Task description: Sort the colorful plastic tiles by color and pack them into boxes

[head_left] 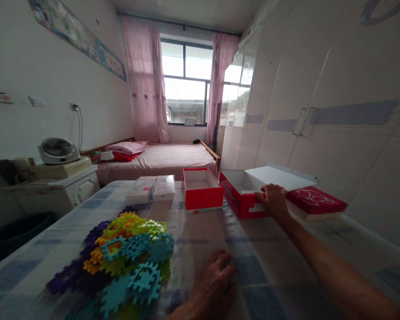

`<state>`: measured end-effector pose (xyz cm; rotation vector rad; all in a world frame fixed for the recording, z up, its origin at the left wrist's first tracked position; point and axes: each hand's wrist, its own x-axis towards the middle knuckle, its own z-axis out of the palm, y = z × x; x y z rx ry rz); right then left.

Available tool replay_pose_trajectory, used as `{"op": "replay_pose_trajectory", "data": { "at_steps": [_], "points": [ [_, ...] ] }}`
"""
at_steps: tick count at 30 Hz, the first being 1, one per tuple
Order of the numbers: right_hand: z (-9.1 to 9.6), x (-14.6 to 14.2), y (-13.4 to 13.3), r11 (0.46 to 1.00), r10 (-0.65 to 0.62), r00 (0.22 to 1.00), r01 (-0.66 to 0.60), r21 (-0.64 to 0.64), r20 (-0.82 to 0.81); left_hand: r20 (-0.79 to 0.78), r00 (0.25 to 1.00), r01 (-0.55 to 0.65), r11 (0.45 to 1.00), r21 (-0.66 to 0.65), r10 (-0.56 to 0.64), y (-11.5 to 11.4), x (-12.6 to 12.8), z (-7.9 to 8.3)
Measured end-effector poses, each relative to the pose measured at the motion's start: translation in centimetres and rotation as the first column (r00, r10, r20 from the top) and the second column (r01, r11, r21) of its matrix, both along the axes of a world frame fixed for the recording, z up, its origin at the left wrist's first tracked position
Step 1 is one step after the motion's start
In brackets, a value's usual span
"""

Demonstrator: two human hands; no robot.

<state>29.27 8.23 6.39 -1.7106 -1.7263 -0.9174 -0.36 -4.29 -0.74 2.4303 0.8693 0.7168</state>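
Note:
My right hand is at the front right of a red cardboard box, its fingers over the wall's rim. The box's white-lined flap lid stands folded out to the right. On the tablecloth, nearer to me, rests my left hand, its fingers curled in and nothing visible in them. To its left spreads a pile of toothed plastic interlocking pieces in purple, orange, yellow-green and turquoise. A smaller red box with an open top and a white inside stands beyond my left hand.
Two flat white boxes lie toward the table's far edge. A dark red patterned box sits right of my right hand. The checked tablecloth covers the table. Behind stand a bed, a cabinet with a fan, and a tall wardrobe.

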Motion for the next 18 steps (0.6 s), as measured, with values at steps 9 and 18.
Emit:
{"op": "replay_pose_trajectory", "data": {
  "at_steps": [9, 18],
  "points": [
    [-3.0, -1.5, 2.9, 0.999, 0.035, 0.998, -0.035, 0.001, -0.051, -0.028, 0.999, 0.027, 0.998, 0.049, -0.026, 0.8, 0.2, -1.3],
    [-2.2, 0.7, -1.3, 0.979, 0.098, 0.906, -0.013, 0.205, -0.411, -0.037, 0.999, 0.005, 0.993, 0.114, 0.000, 1.1, 0.3, -2.4]
  ]
}}
